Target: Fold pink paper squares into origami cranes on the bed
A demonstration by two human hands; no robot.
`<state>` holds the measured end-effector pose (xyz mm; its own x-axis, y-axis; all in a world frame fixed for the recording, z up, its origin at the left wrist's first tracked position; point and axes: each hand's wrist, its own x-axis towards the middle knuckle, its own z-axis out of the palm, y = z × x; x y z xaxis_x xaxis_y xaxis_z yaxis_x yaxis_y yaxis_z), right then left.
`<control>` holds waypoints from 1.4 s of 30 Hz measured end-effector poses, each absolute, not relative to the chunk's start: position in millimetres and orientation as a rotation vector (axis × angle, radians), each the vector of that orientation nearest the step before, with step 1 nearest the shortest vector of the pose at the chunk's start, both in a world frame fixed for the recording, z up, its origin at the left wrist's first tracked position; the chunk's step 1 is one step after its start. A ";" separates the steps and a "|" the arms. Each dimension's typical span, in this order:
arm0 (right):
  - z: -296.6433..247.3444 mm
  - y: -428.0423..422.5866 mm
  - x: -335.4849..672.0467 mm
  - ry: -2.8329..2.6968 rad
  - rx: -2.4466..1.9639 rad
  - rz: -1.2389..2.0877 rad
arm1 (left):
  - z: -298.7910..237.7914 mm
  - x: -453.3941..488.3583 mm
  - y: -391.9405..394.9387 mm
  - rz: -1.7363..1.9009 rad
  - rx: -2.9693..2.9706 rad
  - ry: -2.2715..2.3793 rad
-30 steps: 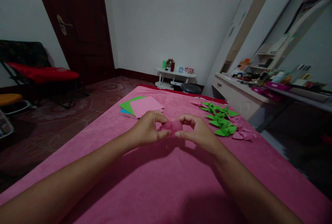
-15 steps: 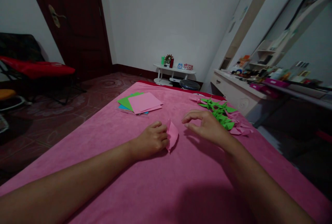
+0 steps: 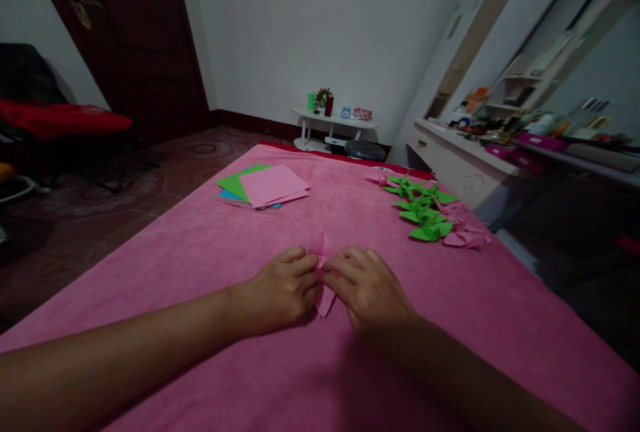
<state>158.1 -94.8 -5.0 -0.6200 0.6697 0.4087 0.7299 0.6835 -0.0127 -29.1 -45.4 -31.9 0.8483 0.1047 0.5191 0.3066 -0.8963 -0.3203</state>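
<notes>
Though half-hidden, paper [image 3: 321,247] between left hand [image 3: 280,291], right hand [image 3: 369,289]

No text, label, brand, number or sign can be read anywhere in view.

Domestic room, bedroom type. Identified by: dark wooden door [image 3: 115,39] with lever handle at upper left; folding chair [image 3: 60,119] with red cushion at left edge; patterned tile floor [image 3: 165,172] at centre left; low white side table [image 3: 334,124] with small ornaments at upper centre; cluttered dressing table [image 3: 450,159] and leaning mirror [image 3: 475,39] at right; pink plush spread [image 3: 200,252] across lower frame.
</notes>
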 end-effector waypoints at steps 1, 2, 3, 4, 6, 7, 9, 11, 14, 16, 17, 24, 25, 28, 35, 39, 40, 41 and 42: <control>-10.6 -98.9 156.8 -2.503 -1.130 -0.274 | -33.1 -29.0 -46.3 -0.704 -2.624 -0.316; -15.4 -102.9 155.5 -2.487 -1.176 -0.331 | -34.1 -29.1 -47.1 -0.699 -2.625 -0.325; -19.3 -106.7 154.1 -2.460 -1.243 -0.374 | -34.6 -29.5 -47.7 -0.693 -2.633 -0.335; -22.0 -110.5 152.7 -2.439 -1.308 -0.399 | -34.6 -30.0 -48.3 -0.685 -2.646 -0.345; -24.5 -117.3 150.0 -2.412 -1.461 -0.398 | -33.2 -31.4 -49.3 -0.671 -2.675 -0.364; -24.7 -120.2 148.9 -2.410 -1.530 -0.379 | -32.0 -32.1 -49.8 -0.673 -2.682 -0.373; -24.5 -124.8 147.5 -2.430 -1.623 -0.338 | -29.6 -33.2 -50.9 -0.689 -2.686 -0.388; -25.4 -127.5 147.5 -2.453 -1.657 -0.337 | -28.1 -33.6 -51.7 -0.713 -2.682 -0.399; -29.8 -128.3 149.2 -2.453 -1.607 -0.400 | -28.9 -33.5 -51.7 -0.711 -2.685 -0.409; -33.6 -127.6 150.5 -2.433 -1.541 -0.442 | -30.8 -33.3 -51.2 -0.702 -2.688 -0.410; -35.2 -127.1 151.0 -2.418 -1.510 -0.457 | -31.8 -33.2 -51.0 -0.702 -2.689 -0.410; -36.0 -125.1 150.1 -2.431 -1.407 -0.517 | -30.9 -31.5 -51.7 -0.708 -2.718 -0.415; -35.8 -124.6 150.3 -2.427 -1.370 -0.531 | -29.3 -31.2 -51.8 -0.713 -2.707 -0.410; -36.5 -122.7 152.7 -2.398 -1.252 -0.547 | -24.6 -30.6 -51.6 -0.722 -2.667 -0.380; -38.0 -120.5 156.6 -2.446 -1.235 -0.510 | -18.5 -36.5 -56.0 -0.705 -2.661 -0.345; -36.6 -120.6 156.5 -2.463 -1.212 -0.533 | -12.7 -50.1 -63.3 -0.808 -2.829 -0.480; -36.0 -120.7 156.6 -2.467 -1.202 -0.538 | -11.6 -54.2 -64.1 -0.851 -2.869 -0.552; -35.5 -120.8 156.7 -2.471 -1.194 -0.539 | -11.0 -58.1 -64.3 -0.888 -2.902 -0.644; -35.1 -120.9 156.8 -2.471 -1.188 -0.537 | -11.1 -61.5 -64.2 -0.887 -2.930 -0.758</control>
